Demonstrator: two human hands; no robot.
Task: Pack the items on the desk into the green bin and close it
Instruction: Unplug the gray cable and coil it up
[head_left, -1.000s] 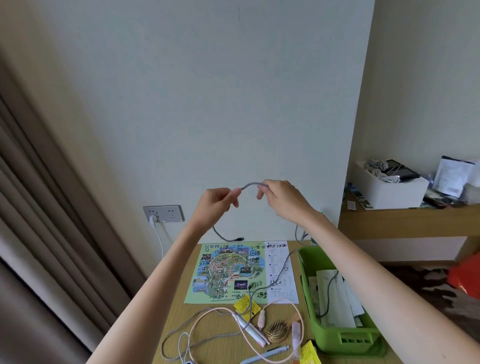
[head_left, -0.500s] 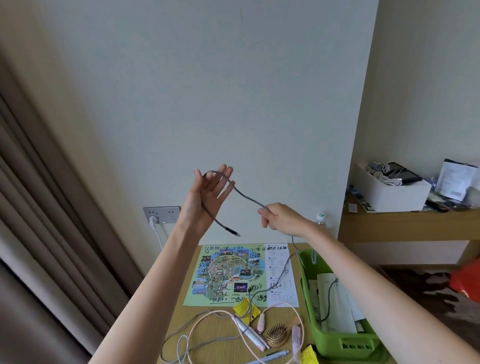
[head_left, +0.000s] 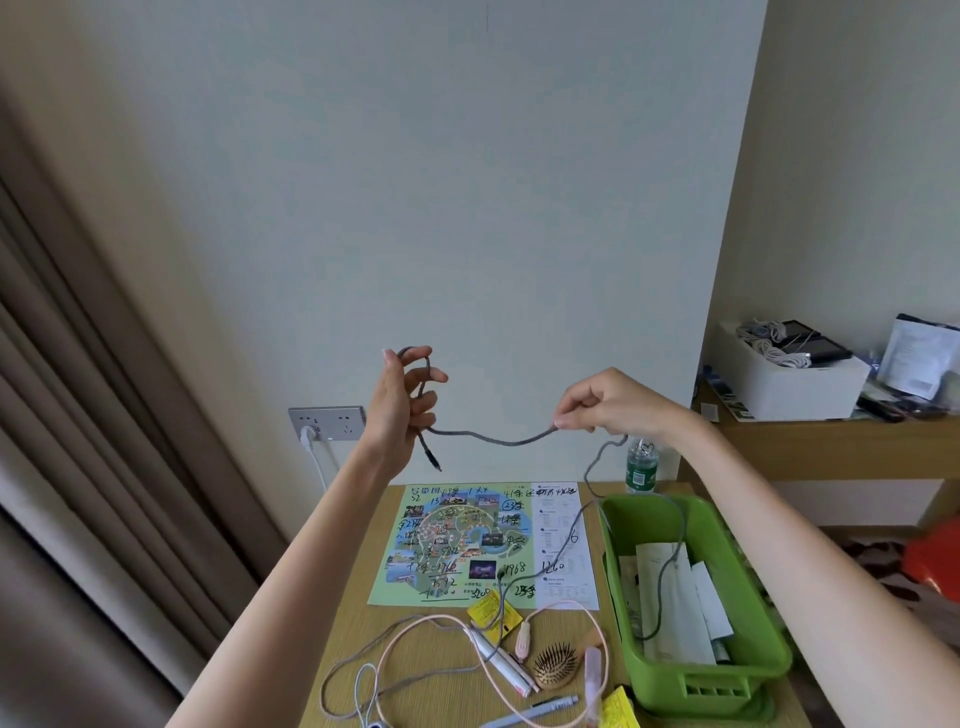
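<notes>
The grey cable (head_left: 493, 440) is held in the air above the far edge of the bench (head_left: 436, 644), sagging slightly between the two hands. On the left hand (head_left: 400, 405) it is carried as a coil. A loop is passed over the bent fingers (head_left: 434, 375), and the short plug end is left hanging just below the palm. By the right hand (head_left: 608, 405) the cable is pinched between thumb and fingertips, with the remaining fingers curled in. The span between the hands runs side to side, roughly parallel to the far edge.

From the right-hand pinch the unwound length is let down toward the right edge. There it is draped over the rim of the green bin (head_left: 654, 686) and across the papers (head_left: 675, 597) inside. A further stretch appears to be trailed out over the map (head_left: 457, 545); its end cannot be told apart from the other leads there. The slack therefore lies below and to the right of the fingers, and the right hand is the nearer to it.

The step in hand is judged to be winding the cable for packing. The next turn would likely be brought across by the right hand to the left fingers. A snag may be expected where the trailing part is mixed with the pink lead (head_left: 523, 638) beside the hairbrush (head_left: 558, 670). The bin is not yet closed.
</notes>
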